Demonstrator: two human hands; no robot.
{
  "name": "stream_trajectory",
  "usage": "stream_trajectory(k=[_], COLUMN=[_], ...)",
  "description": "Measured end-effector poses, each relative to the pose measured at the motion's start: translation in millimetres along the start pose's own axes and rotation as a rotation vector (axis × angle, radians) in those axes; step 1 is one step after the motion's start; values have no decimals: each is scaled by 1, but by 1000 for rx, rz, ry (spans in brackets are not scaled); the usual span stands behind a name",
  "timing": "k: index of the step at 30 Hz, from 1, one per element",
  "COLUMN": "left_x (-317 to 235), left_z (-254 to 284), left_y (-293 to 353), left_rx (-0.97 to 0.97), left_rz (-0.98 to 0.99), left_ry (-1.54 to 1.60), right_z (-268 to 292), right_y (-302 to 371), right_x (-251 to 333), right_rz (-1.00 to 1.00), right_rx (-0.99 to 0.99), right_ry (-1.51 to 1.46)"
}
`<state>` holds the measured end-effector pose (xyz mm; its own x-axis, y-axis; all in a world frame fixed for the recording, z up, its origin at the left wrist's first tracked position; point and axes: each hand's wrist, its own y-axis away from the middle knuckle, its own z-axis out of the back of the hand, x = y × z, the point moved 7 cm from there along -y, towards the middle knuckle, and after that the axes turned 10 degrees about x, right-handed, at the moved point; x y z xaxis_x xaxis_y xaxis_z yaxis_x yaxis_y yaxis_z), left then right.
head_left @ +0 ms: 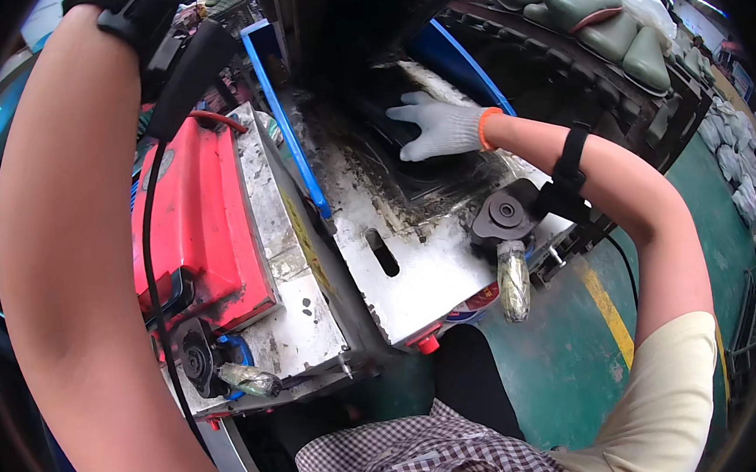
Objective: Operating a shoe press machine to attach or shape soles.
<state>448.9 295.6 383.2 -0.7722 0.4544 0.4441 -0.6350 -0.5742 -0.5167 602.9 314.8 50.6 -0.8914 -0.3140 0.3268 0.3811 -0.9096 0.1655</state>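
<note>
My right hand wears a white knitted glove with an orange cuff. Its fingers are spread and nothing shows in them. Beneath it lies a dark, shiny surface, on the grimy bed of a machine; whether the glove touches it I cannot tell. Blue side guards flank this bed. Past the upper left edge runs my raised left arm, a black strap at its wrist; the left hand itself is out of sight. A dark machine part hides the back of the bed.
A red cover sits left of the bed. Two wrapped handles stick out from the front. Green boot-shaped pieces are piled at the upper right. A black cable hangs by my left arm. Yellow lines mark the green floor.
</note>
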Motion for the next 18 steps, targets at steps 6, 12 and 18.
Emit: stream_trajectory(k=[6,12,18], left_x=[-18,-9,-2], left_z=[7,-6,-15], left_y=[5,-11,-18], left_rx=[93,133,131], left_rz=[-173,-171,-133], left_ry=[241,557,580], right_z=[-2,-5,-1], right_y=[1,2,3], right_x=[7,-1,6], right_rz=[-37,43,3], right_rx=[34,28,73], right_ry=[95,95,89])
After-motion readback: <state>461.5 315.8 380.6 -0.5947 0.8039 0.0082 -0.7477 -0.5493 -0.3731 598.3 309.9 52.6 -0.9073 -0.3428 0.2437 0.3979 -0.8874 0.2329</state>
